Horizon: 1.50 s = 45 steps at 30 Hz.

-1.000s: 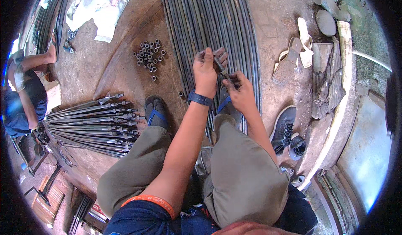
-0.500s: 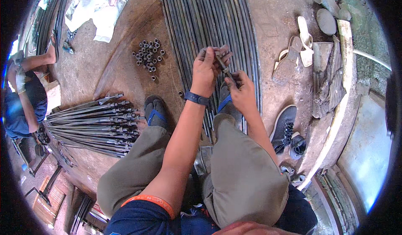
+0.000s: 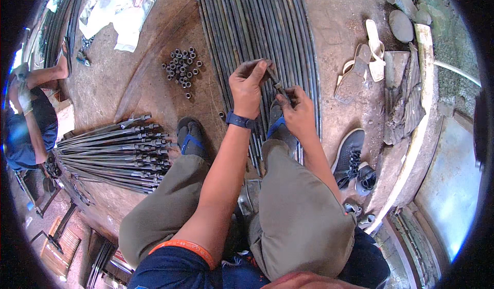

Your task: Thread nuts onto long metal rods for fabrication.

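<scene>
Above the dark rods, my left hand (image 3: 248,85) pinches the upper end of a short-looking dark metal rod piece (image 3: 276,82), thumb against fingers. A thicker, nut-like part shows along that piece. My right hand (image 3: 298,113) grips its lower end between thumb and fingers. The piece slants down to the right from one hand to the other; my fingers cover both of its ends. Under my hands lies a wide layer of long dark metal rods (image 3: 247,21), side by side on the floor. Left of them sits a loose heap of hex nuts (image 3: 181,65).
Rods with fittings on their ends (image 3: 123,152) lie bundled at left, near another person's gloved hand (image 3: 24,96). A single nut (image 3: 222,114) lies by my left forearm. Sandals (image 3: 375,49), a dark shoe (image 3: 349,155) and a wood plank (image 3: 404,96) are at right; a white sack (image 3: 121,13) lies far left.
My left hand has shifted slightly left and its fingers have closed in around the upper end of the metal piece. My right hand stays nearly in place.
</scene>
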Motion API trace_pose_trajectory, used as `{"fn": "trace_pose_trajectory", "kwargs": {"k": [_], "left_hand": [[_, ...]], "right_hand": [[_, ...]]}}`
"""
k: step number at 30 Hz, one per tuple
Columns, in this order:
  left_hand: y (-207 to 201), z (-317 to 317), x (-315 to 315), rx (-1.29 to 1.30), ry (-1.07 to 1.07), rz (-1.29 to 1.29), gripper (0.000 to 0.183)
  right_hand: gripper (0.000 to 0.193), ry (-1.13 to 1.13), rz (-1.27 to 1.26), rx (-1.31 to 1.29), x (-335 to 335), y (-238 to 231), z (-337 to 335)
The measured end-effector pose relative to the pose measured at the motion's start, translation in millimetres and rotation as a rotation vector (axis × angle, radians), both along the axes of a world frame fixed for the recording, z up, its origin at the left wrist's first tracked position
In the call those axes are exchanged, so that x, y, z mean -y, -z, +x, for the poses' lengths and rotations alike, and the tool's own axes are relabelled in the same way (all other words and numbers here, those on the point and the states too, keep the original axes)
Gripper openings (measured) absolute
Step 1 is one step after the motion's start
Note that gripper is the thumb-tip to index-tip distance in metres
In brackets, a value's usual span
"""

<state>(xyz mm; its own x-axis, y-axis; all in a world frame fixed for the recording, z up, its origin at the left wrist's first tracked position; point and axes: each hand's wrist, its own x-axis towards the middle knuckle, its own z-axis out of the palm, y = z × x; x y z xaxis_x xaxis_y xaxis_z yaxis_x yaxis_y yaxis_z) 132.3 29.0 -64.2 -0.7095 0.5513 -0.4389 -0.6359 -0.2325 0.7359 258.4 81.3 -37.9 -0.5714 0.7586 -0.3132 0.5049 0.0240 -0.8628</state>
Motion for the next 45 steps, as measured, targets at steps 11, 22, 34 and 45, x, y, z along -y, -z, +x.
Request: {"fn": "trace_pose_trajectory", "kwargs": {"k": [11, 22, 34, 45], "left_hand": [[-1.3, 0.3, -6.1, -0.074, 0.033, -0.013, 0.017], [3.1, 1.1, -6.2, -0.112, 0.056, -0.116, 0.011], [-4.0, 7.7, -8.3, 0.106, -0.076, 0.083, 0.019], [-3.6, -2.0, 0.9, 0.129, -0.057, 0.103, 0.034]], "right_hand": [[0.018, -0.025, 0.179, -0.026, -1.3, 4.0, 3.6], [0.017, -0.018, 0.096, -0.022, 0.0, 4.5, 4.7], [0.016, 0.002, 0.020, -0.071, 0.3, 8.1, 6.0], [0.016, 0.018, 0.135, -0.050, -3.5, 2.1, 5.8]]}}
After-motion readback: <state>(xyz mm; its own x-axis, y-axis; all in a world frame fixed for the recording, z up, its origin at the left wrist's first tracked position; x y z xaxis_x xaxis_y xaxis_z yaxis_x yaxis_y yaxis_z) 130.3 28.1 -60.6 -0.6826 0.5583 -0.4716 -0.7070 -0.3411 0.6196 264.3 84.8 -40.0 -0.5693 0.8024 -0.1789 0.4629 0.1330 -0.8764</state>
